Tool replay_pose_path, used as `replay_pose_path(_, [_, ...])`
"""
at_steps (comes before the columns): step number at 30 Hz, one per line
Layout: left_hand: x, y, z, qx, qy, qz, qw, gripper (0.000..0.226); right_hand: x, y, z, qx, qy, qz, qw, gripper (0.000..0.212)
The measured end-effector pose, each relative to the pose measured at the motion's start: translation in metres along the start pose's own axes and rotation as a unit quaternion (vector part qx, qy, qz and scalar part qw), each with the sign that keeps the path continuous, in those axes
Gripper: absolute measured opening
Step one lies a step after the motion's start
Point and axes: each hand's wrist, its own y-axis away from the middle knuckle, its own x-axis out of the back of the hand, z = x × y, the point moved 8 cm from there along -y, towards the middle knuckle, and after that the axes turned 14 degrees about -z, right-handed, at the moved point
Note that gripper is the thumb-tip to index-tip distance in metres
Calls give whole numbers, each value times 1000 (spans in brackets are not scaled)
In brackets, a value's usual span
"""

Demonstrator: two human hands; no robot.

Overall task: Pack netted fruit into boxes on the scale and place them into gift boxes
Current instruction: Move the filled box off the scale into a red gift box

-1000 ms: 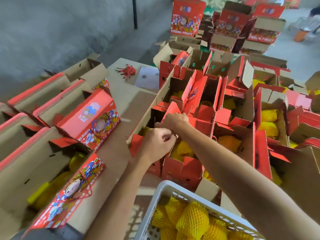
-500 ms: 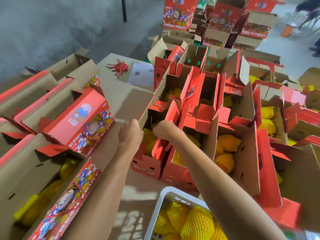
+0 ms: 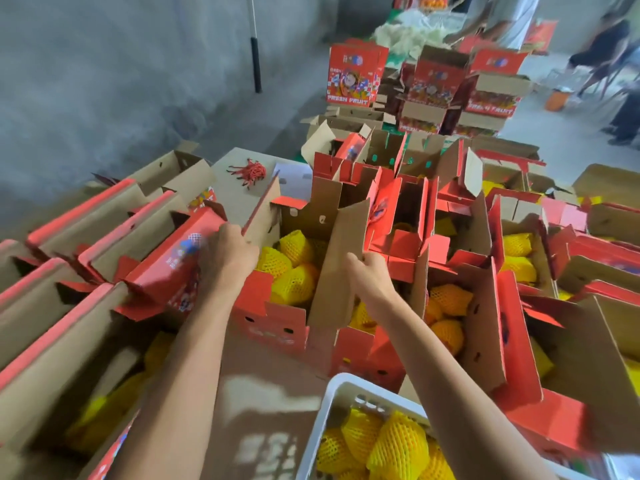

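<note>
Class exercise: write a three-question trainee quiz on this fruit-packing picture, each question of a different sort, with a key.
1. True or false: the open gift box between the two hands already holds netted fruit.
2. What does the right hand grip? A) a cardboard flap B) a fruit C) the crate
3. Fill in: the white crate at the bottom edge holds fruit in ______ foam nets.

Key: 1 true; 2 A; 3 yellow. The left hand holds the box's other flap.
</note>
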Motion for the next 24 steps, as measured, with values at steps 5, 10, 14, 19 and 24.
replay_pose_path(5, [67,41,16,-23,124,-3,992,14,38,48,-28,44,-145,30,988,25])
replay_pose_path(10, [86,110,48,-76,324,-64,941,11,96,125,-38,49,-191,83,977,17])
replay_pose_path(14, [73,180,84,-128,430,-158,880,29,136,212,-27,49,-211,114,970,21])
replay_pose_path(19, [40,280,122,-140,464,-299,822,17,184,317,-27,103,-274,75,953,22])
replay_pose_path(24, [-15,373,171,-177,469,-358,788,30,262,425,7,132,-248,132,951,17])
